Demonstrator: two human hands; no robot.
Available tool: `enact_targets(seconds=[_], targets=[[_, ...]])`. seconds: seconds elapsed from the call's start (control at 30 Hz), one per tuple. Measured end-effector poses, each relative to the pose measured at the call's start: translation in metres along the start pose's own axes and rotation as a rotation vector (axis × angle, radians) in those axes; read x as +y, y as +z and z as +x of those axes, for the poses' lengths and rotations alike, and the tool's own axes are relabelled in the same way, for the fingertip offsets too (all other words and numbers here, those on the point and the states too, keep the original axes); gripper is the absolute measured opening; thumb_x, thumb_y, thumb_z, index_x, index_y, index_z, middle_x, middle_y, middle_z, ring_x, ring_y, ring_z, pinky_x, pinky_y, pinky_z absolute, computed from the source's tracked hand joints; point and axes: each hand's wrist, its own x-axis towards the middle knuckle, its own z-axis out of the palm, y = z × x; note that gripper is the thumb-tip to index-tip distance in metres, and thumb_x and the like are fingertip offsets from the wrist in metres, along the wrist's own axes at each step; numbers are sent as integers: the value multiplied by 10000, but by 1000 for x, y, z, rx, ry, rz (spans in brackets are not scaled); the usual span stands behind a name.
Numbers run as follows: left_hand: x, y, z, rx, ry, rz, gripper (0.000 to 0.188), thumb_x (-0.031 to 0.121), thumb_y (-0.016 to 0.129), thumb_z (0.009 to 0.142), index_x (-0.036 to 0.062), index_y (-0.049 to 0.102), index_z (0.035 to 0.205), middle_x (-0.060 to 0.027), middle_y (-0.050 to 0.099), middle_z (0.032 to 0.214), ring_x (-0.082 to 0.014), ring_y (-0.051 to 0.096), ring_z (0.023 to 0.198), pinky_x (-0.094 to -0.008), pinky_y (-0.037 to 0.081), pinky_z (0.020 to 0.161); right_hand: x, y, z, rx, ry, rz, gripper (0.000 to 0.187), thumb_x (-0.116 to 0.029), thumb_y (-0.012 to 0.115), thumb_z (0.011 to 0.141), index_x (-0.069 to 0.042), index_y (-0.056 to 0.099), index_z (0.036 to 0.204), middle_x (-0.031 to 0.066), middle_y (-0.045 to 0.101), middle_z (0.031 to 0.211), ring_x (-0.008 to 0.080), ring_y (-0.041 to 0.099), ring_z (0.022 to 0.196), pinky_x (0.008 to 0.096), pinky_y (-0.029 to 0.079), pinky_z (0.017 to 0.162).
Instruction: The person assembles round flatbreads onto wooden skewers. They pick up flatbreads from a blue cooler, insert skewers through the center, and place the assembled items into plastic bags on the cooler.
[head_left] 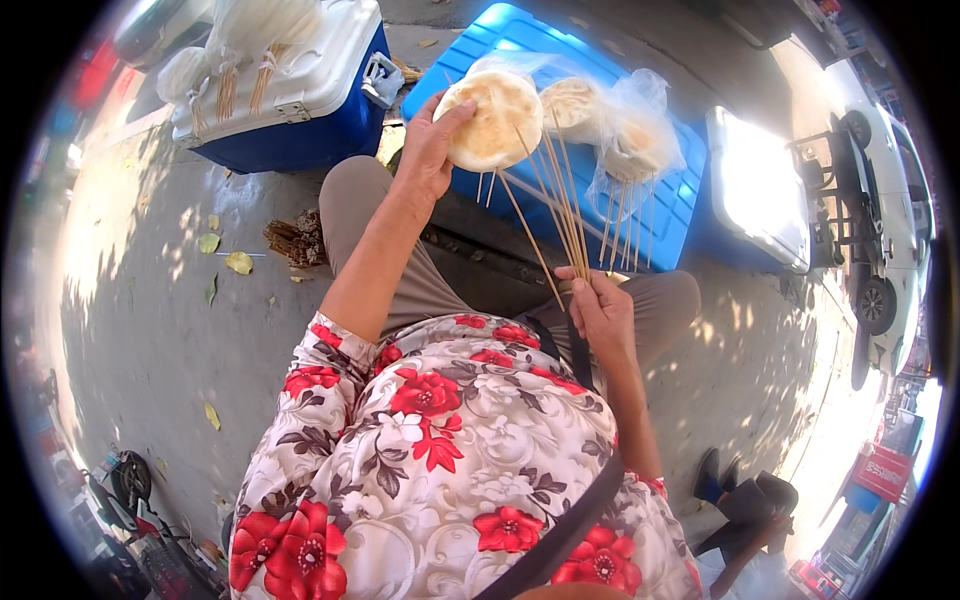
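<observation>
My left hand grips a round, pale flatbread with golden-brown patches, thumb on top; it looks like a stack of more than one. Lower and to the right, my right hand is closed around several thin wooden skewers that fan upward. The tip of one skewer overlaps the flatbread's right edge; I cannot tell whether it pierces it. Behind, on a bright blue plastic box, lie a second flatbread and a clear plastic bag with skewered flatbreads inside.
At the upper left, a blue cooler with a white lid carries plastic bags of skewered food. Another white-lidded cooler stands right. A bundle of sticks lies by my left knee. A person sits lower right; a white vehicle is beyond.
</observation>
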Motion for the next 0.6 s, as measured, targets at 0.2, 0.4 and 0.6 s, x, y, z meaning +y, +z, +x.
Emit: enact_targets(seconds=[0.2,0.4,0.6], targets=[[2,-2,4,133,64,14,398,67,649,817,6,527,1190,-99,624,1074,-190,643,941,-302,557,787,-6,3,-19,16,-21,155,352,-50,485,915,-20,467,1265,-16,488,630,40,432,522,192,348,477],[3,1,3,140,68,21,379,56,637,820,5,530,1181,-101,628,1065,-192,647,936,-302,561,781,9,1,-19,43,-58,231,305,-24,519,894,-13,477,1195,-18,500,658,36,439,526,189,366,484],[0,-3,6,106,63,30,373,57,636,821,8,526,1174,-101,626,1063,-191,648,933,-301,562,772,6,2,-20,33,-45,211,259,-32,530,885,-14,491,1140,-27,484,653,31,418,509,189,357,472]])
